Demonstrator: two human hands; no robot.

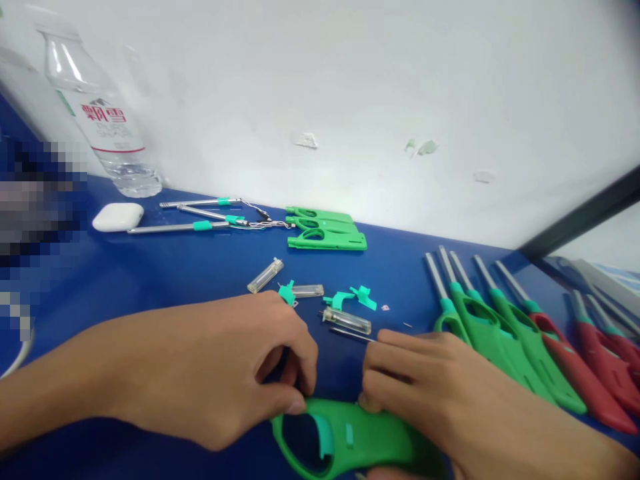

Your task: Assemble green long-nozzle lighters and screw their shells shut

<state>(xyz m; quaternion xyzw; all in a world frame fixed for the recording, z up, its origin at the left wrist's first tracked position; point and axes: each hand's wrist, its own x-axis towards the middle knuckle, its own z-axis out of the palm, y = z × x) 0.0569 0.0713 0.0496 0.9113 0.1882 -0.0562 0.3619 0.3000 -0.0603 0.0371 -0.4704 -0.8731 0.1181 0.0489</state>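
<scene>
Both hands are at a green gas lighter body (370, 437) with a teal trigger, low in the head view near the bottom edge. My left hand (215, 367) is closed, thumb and curled fingers pinching the body's upper left end by the trigger loop. My right hand (430, 380) is bent over its upper right side, fingers curled onto it. A thin metal rod (350, 334) sticks out from under the right fingers; its other end is hidden. Just beyond lie clear fuel tanks (349, 321) and loose teal triggers (364, 297). No metal barrel shows on the held body.
Long-nosed lighters, green (530, 347) and red (583, 380), lie in a row at right. Green half shells (327, 241) and metal barrels with wires (210, 227) lie along the wall. A white case (119, 217) and water bottle (107, 127) stand back left.
</scene>
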